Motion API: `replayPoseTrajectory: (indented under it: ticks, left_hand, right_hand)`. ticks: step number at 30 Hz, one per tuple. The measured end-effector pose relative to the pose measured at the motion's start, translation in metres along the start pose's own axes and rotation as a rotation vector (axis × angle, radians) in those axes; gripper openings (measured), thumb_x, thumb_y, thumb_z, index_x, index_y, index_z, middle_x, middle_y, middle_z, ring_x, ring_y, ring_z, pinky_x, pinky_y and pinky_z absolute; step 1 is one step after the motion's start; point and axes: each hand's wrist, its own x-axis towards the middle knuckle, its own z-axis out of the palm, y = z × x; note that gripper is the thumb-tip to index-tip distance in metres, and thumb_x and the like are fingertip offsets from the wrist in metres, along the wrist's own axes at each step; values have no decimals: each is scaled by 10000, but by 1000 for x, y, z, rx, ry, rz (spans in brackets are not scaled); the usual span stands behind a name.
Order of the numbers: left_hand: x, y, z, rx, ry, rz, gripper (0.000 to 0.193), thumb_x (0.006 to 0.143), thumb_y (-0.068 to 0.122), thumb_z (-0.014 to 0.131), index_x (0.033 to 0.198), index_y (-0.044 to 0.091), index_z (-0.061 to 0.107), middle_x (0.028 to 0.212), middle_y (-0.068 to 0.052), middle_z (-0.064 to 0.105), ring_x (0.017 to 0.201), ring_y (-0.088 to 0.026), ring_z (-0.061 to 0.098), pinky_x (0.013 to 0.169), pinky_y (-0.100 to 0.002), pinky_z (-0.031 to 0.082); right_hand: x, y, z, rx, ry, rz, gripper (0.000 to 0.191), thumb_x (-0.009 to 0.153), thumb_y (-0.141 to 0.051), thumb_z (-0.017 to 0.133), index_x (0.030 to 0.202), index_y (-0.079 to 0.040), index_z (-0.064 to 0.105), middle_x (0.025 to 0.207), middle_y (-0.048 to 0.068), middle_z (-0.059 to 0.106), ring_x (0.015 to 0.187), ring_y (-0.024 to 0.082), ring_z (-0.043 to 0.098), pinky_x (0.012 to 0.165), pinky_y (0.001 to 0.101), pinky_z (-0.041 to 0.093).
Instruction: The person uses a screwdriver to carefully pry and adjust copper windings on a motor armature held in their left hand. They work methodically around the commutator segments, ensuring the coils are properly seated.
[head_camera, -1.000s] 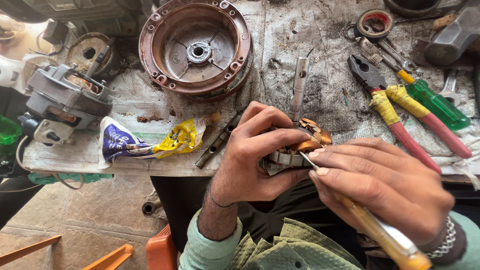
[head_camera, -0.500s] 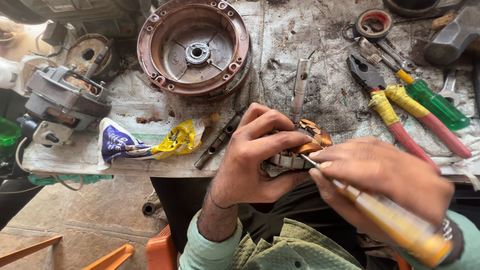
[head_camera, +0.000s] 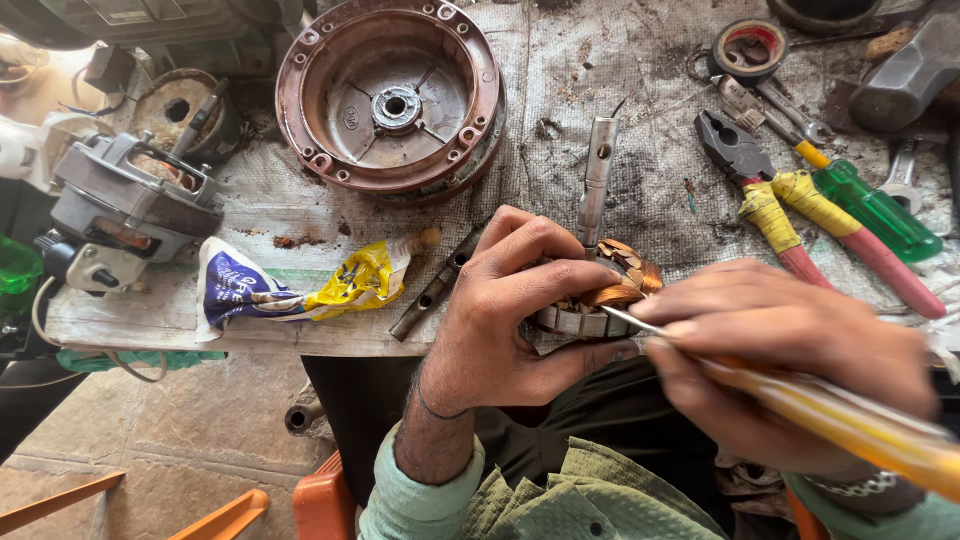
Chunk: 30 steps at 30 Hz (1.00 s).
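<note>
My left hand (head_camera: 505, 300) grips a small motor armature (head_camera: 598, 300) with copper windings and a steel shaft (head_camera: 596, 180) that points away from me. My right hand (head_camera: 790, 360) holds a yellow-handled screwdriver (head_camera: 850, 420); its thin metal tip touches the armature's side beside the copper wire. Both hands hover at the near edge of the workbench (head_camera: 300, 335), above my lap.
A round reddish motor housing (head_camera: 392, 95) lies at the back. A grey motor body (head_camera: 125, 205) sits at the left, and a crumpled blue-and-yellow wrapper (head_camera: 290, 285) lies near the edge. Pliers with taped handles (head_camera: 770, 190), a green screwdriver (head_camera: 870, 210), spanners and a tape roll (head_camera: 750, 45) lie at the right.
My right hand with the screwdriver has shifted slightly right and lower, its handle now pointing further down-right. The left hand keeps its hold on the armature.
</note>
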Motion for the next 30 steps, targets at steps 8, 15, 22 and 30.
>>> replayPoseTrajectory:
  ticks: [8, 15, 22, 30]
  left_hand:
    - [-1, 2, -4, 10, -7, -3, 477, 758, 251, 936, 1166, 119, 726, 997, -22, 623, 991, -214, 572, 910, -330, 498]
    - [-3, 2, -7, 13, 5, -26, 491, 744, 224, 921, 1179, 107, 725, 1050, -50, 624, 1044, -228, 594, 940, -341, 522]
    - [-4, 0, -7, -6, -1, -17, 497, 747, 236, 927, 1180, 104, 721, 1037, -46, 620, 1019, -222, 596, 921, -339, 522]
    - [-2, 1, -5, -3, -14, -3, 470, 775, 241, 930, 1172, 104, 718, 1022, -39, 614, 984, -208, 599, 896, -326, 525]
  right_hand:
    - [-20, 8, -17, -15, 44, 80, 300, 831, 16, 726, 1047, -61, 533, 973, 169, 713, 873, 236, 776, 804, 367, 633]
    - [-10, -1, -13, -50, 8, 122, 288, 828, 29, 738, 1034, -60, 558, 954, 152, 724, 864, 226, 770, 783, 350, 624]
    - [4, -3, -14, -78, -112, 47, 311, 813, -25, 767, 1041, -57, 559, 985, 143, 715, 883, 232, 774, 806, 368, 630]
    - [-5, -11, -10, -135, -84, 137, 231, 812, -72, 786, 971, -50, 619, 982, 141, 739, 875, 217, 774, 771, 318, 627]
